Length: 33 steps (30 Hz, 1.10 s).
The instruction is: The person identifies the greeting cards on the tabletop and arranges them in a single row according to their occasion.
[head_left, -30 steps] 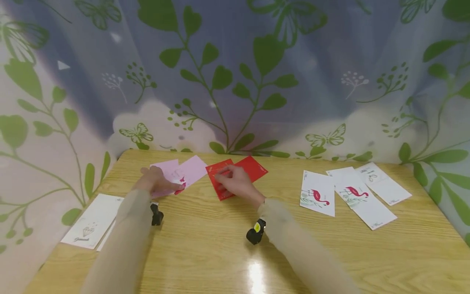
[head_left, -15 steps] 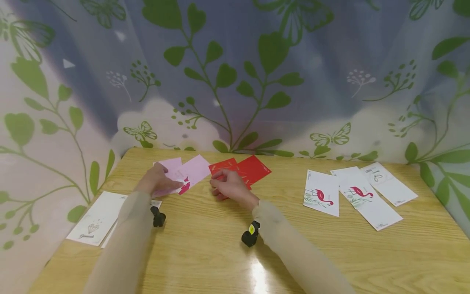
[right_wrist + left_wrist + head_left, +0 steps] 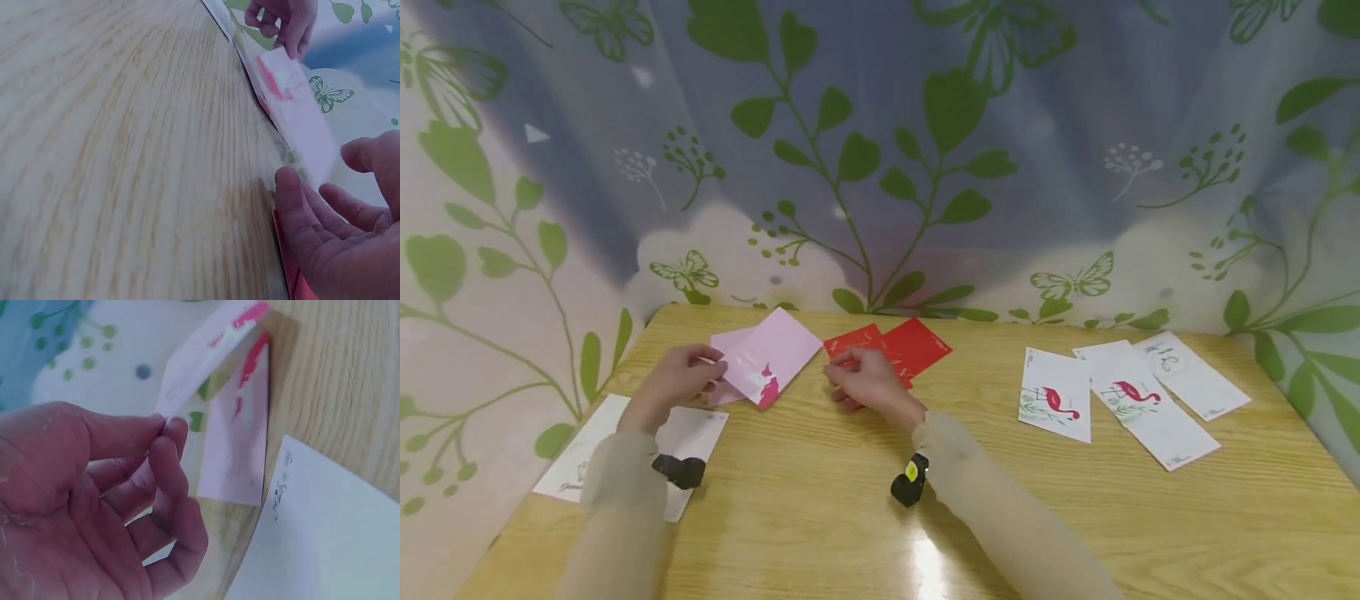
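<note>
Beside flamingo cards (image 3: 1054,393), left grip (image 3: 673,379) pinches a lifted pink card (image 3: 771,357); right grip (image 3: 865,383), fingers relaxed, touches red cards (image 3: 913,346).

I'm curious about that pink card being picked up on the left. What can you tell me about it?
The pink card is a thin, pale pink paper rectangle with a deep pink figure printed near its lower corner, likely a flamingo. The left hand pinches its left edge between thumb and fingers, so it tilts up off the wooden table. A second pink card lies flat just beneath and behind it. It sits left of the red cards, apart from them.
</note>
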{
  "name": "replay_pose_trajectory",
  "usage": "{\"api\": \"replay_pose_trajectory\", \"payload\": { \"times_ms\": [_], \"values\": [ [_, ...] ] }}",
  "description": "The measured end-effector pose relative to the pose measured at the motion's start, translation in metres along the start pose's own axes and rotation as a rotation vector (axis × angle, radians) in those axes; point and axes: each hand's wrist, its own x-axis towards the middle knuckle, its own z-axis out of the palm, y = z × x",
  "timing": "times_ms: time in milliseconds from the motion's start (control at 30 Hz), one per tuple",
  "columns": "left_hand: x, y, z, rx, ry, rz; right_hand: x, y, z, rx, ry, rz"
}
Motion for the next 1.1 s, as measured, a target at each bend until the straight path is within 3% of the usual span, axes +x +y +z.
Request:
{"api": "replay_pose_trajectory", "payload": {
  "times_ms": [300, 500, 700, 933, 1100],
  "values": [
    [-0.026, 0.002, 0.008, -0.128, -0.098, 0.032, 0.003, -0.003, -0.001, 0.115, 0.09, -0.093],
    [-0.041, 0.01, 0.019, -0.134, -0.119, 0.071, 0.001, -0.004, -0.007, 0.07, 0.206, -0.137],
    [-0.065, 0.014, 0.032, 0.001, -0.024, 0.136, -0.008, -0.002, -0.012, -0.096, 0.194, -0.152],
    [-0.091, 0.014, 0.04, 0.175, 0.083, 0.064, -0.018, 0.003, -0.008, -0.195, 0.089, -0.223],
    [-0.106, 0.008, 0.047, 0.201, 0.123, 0.028, -0.023, 0.004, -0.001, -0.263, 0.036, -0.297]
  ]
}}
